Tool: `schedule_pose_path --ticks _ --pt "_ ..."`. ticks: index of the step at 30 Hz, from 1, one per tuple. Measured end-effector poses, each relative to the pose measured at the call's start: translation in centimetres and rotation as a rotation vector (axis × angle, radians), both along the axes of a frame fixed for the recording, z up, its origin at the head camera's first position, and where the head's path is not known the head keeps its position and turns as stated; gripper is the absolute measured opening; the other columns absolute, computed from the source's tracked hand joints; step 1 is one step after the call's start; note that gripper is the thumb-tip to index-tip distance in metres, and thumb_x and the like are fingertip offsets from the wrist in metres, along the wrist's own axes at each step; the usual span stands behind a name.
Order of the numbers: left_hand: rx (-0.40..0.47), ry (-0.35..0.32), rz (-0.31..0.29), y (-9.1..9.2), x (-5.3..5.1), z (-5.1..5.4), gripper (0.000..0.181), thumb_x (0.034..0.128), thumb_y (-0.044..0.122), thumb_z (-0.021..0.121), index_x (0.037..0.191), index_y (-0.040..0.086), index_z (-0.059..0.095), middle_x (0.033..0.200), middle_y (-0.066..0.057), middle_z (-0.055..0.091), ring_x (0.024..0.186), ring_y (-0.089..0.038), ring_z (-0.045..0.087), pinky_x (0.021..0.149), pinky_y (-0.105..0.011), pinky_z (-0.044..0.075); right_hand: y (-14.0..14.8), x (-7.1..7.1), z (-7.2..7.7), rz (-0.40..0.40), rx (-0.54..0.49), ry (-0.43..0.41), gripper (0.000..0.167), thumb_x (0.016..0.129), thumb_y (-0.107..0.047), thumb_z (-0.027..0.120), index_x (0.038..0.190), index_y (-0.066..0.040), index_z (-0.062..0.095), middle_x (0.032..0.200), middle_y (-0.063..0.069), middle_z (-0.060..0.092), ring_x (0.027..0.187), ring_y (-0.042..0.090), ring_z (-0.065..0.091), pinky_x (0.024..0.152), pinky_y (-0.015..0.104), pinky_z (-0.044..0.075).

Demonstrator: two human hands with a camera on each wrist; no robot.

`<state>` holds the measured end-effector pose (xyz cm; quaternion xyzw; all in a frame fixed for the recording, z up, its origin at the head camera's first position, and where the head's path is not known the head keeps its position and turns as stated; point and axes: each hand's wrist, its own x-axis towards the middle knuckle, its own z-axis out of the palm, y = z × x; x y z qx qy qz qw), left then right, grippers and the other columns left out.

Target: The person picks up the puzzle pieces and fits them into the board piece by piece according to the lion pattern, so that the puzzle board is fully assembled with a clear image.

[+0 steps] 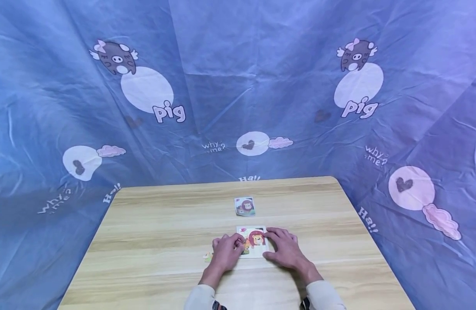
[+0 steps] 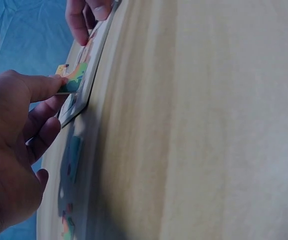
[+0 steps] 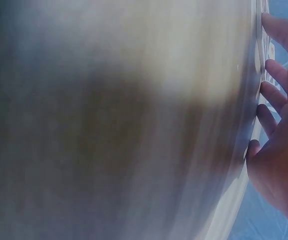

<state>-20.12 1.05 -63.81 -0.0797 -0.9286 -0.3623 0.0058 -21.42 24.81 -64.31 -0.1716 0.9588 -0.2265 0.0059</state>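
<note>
A square jigsaw board with a lion picture partly filled in lies on the wooden table. Over its left side, my left hand pinches a puzzle piece between thumb and fingers; the left wrist view shows its green and orange print, held tilted just above the board. My right hand rests at the board's right edge, thumb and fingertips touching it. In the right wrist view the fingers spread along that edge, and the board is seen only edge-on.
Loose puzzle pieces lie left of the board, partly behind my left hand. Farther back on the table is a small picture card with the same lion. A blue printed cloth hangs behind and beside the table.
</note>
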Motion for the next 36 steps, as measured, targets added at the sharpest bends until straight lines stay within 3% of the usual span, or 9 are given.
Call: schedule_pose_path --ticks 8,13,26,36 --pt "-0.04 0.01 0.027 0.13 0.13 -0.25 0.013 0.0825 0.021 0.065 0.094 0.029 0.067 0.071 0.021 0.055 0.078 -0.005 0.044 0.093 -0.045 0.026 -0.02 0.11 -0.18 0.008 -0.008 0.029 0.065 0.073 -0.049 0.075 0.129 -0.023 0.059 0.143 0.003 0.05 0.13 0.028 0.043 0.097 0.056 0.032" --pt "-0.09 0.016 0.035 -0.03 0.23 -0.35 0.015 0.0825 0.024 0.066 0.096 0.029 0.067 0.075 0.018 0.053 0.079 -0.007 0.044 0.087 -0.043 0.027 -0.08 0.15 -0.08 0.006 -0.008 0.015 0.064 0.073 -0.049 0.074 0.13 -0.025 0.059 0.144 0.001 0.049 0.131 0.027 0.042 0.099 0.056 0.031" --pt "-0.202 0.047 -0.008 0.16 0.3 -0.28 0.026 0.0827 0.032 0.067 0.109 0.03 0.068 0.095 0.007 0.055 0.089 -0.013 0.046 0.083 -0.043 0.029 0.06 0.2 0.06 0.008 -0.009 0.016 0.063 0.073 -0.049 0.075 0.13 -0.025 0.059 0.144 0.0 0.049 0.132 0.027 0.042 0.1 0.056 0.03" --pt "-0.272 0.057 -0.028 0.3 0.34 -0.48 0.03 0.0779 0.039 0.07 0.107 0.031 0.069 0.094 0.007 0.05 0.088 -0.014 0.042 0.082 -0.044 0.028 0.05 0.05 -0.23 0.004 -0.009 0.004 0.064 0.074 -0.049 0.075 0.131 -0.026 0.058 0.145 0.0 0.048 0.133 0.026 0.041 0.1 0.055 0.029"
